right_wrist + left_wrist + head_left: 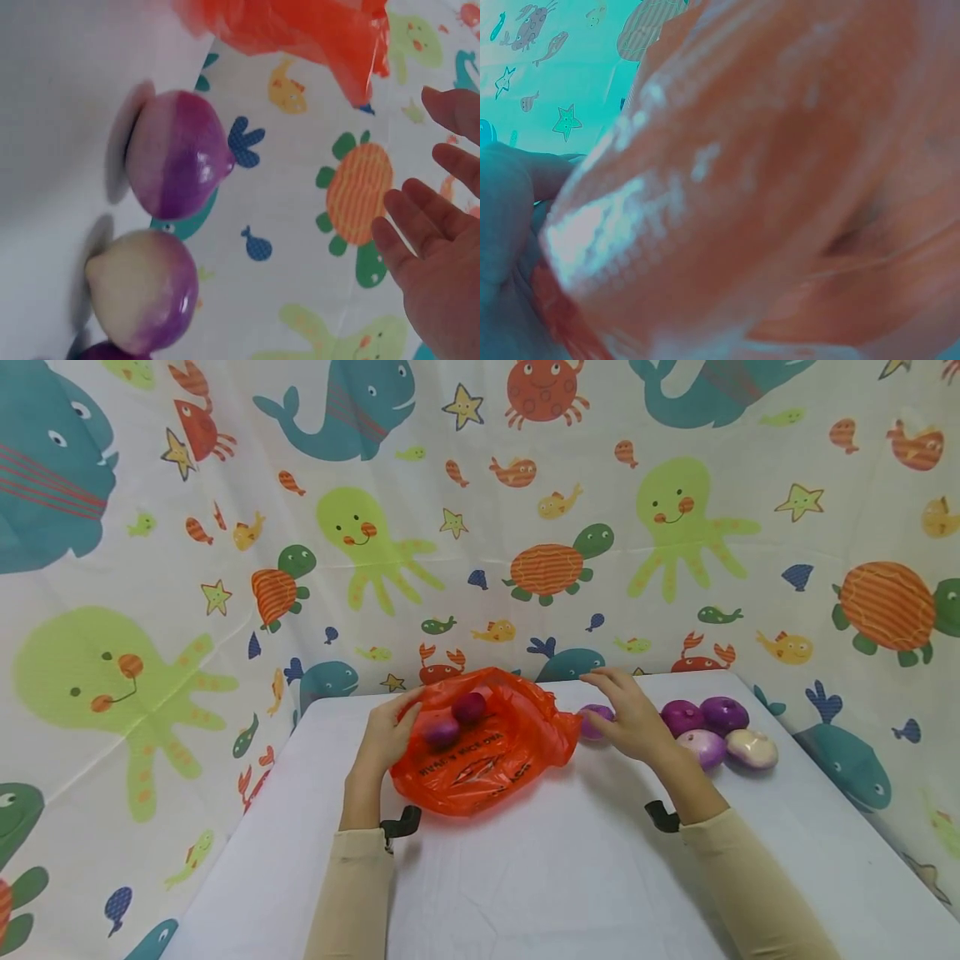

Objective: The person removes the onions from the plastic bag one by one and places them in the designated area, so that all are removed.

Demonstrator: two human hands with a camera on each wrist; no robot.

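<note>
An orange-red plastic bag (480, 777) with black print lies spread on the table, its mouth gaping toward the far side. Two dark purple round vegetables (469, 707) show inside it. At the bag's left edge, my left hand (386, 735) grips the plastic between thumb and fingers; the bag's film fills most of the left wrist view. My right hand (630, 714) is raised with fingers spread, holding nothing. Just left of it, beside the bag, sits a purple-and-white turnip-like vegetable (596, 722), partly overlapped by the fingers.
On the right of the white table (540, 877), several purple and whitish vegetables (701, 749) sit in a cluster. A curtain (480, 527) printed with sea animals hangs behind and beside the table. Dark camera mounts (401, 822) sit at both wrists.
</note>
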